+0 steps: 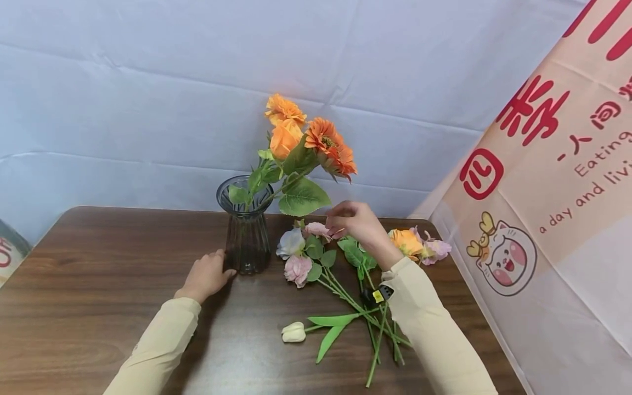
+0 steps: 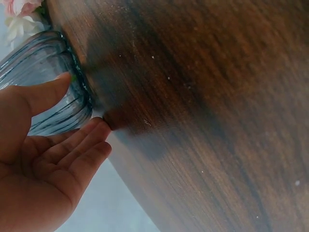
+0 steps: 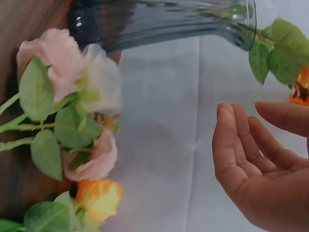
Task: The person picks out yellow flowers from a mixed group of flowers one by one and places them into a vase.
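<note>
In the head view a dark grey glass vase [image 1: 248, 241] stands upright with orange flowers [image 1: 316, 140] and green leaves rising from it. My left hand [image 1: 207, 277] is low at the vase's left side, thumb toward the front. The left wrist view shows the thumb [image 2: 50, 94] over the glass and the relaxed fingertips right at its base. My right hand [image 1: 357, 222] is raised to the right of the vase, above the pink flowers [image 1: 298, 269]. Nothing lies between its loosely bent fingers [image 3: 236, 140] and thumb in the right wrist view.
Loose stems lie crossed on the brown wooden table [image 1: 99, 296], among them a white tulip [image 1: 294, 332], a pale blue flower [image 1: 291, 243], an orange flower [image 1: 407, 241] and a lilac flower [image 1: 435, 250]. Behind hangs a white cloth [image 1: 163, 99]; a printed banner [image 1: 553, 181] is at the right.
</note>
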`<control>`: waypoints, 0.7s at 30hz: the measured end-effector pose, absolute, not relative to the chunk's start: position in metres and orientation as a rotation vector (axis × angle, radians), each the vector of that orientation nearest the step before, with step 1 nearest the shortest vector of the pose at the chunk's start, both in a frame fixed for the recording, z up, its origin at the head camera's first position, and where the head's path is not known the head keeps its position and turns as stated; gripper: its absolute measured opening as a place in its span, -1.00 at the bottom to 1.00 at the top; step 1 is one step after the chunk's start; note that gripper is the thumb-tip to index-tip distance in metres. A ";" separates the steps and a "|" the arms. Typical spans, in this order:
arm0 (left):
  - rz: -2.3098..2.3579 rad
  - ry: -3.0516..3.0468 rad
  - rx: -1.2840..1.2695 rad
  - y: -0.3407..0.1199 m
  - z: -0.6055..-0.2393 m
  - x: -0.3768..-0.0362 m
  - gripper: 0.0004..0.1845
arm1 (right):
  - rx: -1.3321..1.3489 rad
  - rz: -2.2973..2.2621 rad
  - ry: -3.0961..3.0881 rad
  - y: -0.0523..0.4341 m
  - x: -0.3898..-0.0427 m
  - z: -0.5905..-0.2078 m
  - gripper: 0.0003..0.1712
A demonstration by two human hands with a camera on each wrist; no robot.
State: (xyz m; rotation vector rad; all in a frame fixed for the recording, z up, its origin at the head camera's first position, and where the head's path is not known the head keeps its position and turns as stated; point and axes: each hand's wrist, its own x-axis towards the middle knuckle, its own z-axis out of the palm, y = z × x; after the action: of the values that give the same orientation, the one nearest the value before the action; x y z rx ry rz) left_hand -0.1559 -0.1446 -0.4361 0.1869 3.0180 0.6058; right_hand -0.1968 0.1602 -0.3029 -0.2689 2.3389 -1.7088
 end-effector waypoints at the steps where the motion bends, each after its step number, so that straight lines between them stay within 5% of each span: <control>1: 0.603 3.019 0.187 -0.145 -0.436 -0.156 -0.42 | -0.266 -1.713 2.337 0.163 -0.197 -0.304 -0.79; 21: 0.590 3.009 0.170 -0.144 -0.437 -0.157 -0.42 | 0.019 -1.724 2.323 0.222 -0.189 -0.357 -0.82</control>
State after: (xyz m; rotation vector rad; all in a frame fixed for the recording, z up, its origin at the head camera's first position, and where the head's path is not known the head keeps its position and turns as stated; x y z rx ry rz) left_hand -0.1565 -0.1444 -0.4373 0.1695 3.0094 0.5897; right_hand -0.1889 0.2216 -0.3574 0.0193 2.3229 -1.7237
